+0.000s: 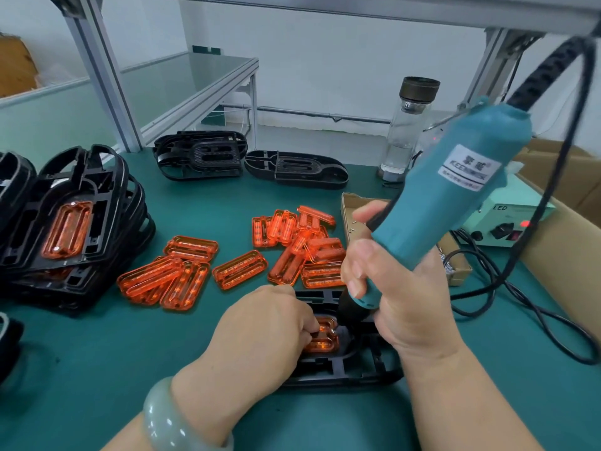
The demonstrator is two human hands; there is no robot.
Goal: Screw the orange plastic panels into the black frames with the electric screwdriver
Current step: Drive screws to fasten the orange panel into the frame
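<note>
- One black frame (351, 369) lies flat on the green desk (130, 353) right in front of me, with one orange panel (325, 341) seated in its opening.
- The loose panels (240, 268) lie scattered mid-desk in two overlapping heaps with a single one between them. I make it roughly a dozen, though the overlaps keep me from counting exactly.
- At my left stands one stack of frames (97, 196), and its top frame carries a fitted panel (66, 229).
- Two more bare frames lie at the back of the desk, a left one (201, 156) and a right one (299, 169), nearly touching.
- There is one electric screwdriver (455, 190), teal, with a black cable (553, 76) rising from its top.
- One glass bottle (409, 125) stands behind it. One pale power box (507, 219) and one shallow cardboard tray (349, 203) holding small screws sit at my right.
- My left hand (266, 323) lies palm down on the near frame, fingers curled over the orange panel's left end and holding it in place. A pale green bangle (166, 415) sits on that wrist.
- My right hand (390, 288) grips the screwdriver low on its barrel, fingers wrapped round it. The tool tilts with its top leaning away to the right, and its tip is down at the panel's right edge.
</note>
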